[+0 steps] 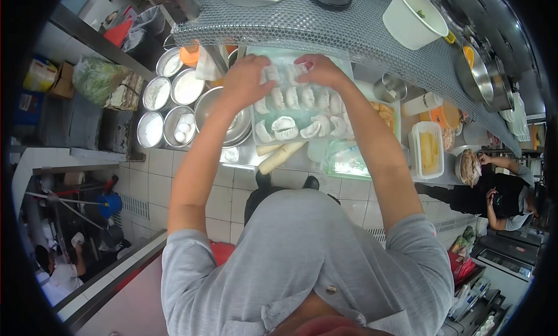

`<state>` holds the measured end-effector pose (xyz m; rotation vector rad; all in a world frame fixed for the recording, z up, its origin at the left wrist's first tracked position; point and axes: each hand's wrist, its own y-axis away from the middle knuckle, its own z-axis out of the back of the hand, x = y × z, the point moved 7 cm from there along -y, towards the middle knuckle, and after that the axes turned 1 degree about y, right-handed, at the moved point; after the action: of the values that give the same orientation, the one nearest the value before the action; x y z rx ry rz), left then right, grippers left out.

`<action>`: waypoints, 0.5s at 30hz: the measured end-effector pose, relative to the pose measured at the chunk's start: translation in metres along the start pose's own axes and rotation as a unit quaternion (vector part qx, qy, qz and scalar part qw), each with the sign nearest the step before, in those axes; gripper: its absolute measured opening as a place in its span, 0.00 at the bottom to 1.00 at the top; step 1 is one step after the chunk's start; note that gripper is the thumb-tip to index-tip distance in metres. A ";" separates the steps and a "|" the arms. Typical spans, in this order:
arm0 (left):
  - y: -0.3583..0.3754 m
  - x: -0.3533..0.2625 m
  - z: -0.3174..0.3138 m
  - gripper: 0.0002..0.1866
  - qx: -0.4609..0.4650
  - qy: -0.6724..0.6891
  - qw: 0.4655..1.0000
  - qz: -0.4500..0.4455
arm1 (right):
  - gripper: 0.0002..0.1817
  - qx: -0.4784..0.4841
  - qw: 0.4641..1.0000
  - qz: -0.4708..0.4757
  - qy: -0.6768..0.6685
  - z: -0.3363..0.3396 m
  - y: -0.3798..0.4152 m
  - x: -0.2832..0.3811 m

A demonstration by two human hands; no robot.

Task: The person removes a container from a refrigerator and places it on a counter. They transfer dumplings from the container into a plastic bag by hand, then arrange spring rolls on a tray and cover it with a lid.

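Crescent-shaped pleated dumplings lie in rows in a pale green tray on the steel counter. My left hand is at the tray's far left, its fingers and thumb curled around a dumpling in the back row. My right hand reaches in from the right, with fingertips and thumb on another back-row dumpling. Both dumplings are partly hidden by my fingers. Two thick pale rods, like rolling pins, lie below the tray's near edge.
Left of the tray stand a steel bowl and several round tins of white powder. To the right are a container of yellow food and a green-tinted container. A mesh shelf overhangs the counter. A co-worker stands far right.
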<state>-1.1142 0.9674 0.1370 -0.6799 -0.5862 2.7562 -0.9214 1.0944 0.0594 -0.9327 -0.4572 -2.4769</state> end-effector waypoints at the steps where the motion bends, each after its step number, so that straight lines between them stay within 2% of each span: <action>1: -0.011 -0.006 -0.013 0.23 -0.014 -0.028 0.999 -0.031 | 0.33 0.010 0.999 0.009 0.032 0.000 0.001 0.003; 4: -0.041 -0.017 -0.058 0.25 0.094 -0.051 0.994 -0.001 | 0.33 -0.003 0.997 0.000 0.077 0.006 0.004 0.007; 7: -0.051 -0.022 -0.086 0.25 0.121 -0.127 0.984 0.026 | 0.31 -0.069 0.995 0.019 0.073 0.007 0.008 0.006; 13: -0.055 -0.026 -0.102 0.25 0.170 -0.172 0.969 0.043 | 0.25 -0.131 0.984 0.091 0.083 0.000 0.010 0.009; 15: -0.056 -0.020 -0.104 0.26 0.184 -0.194 0.963 0.039 | 0.27 -0.128 0.985 0.088 0.080 -0.005 0.007 0.002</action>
<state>-1.0382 1.0445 0.0853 -0.0794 -0.1003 2.9718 -0.9218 1.0855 0.0586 -0.8215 -0.0023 -2.4588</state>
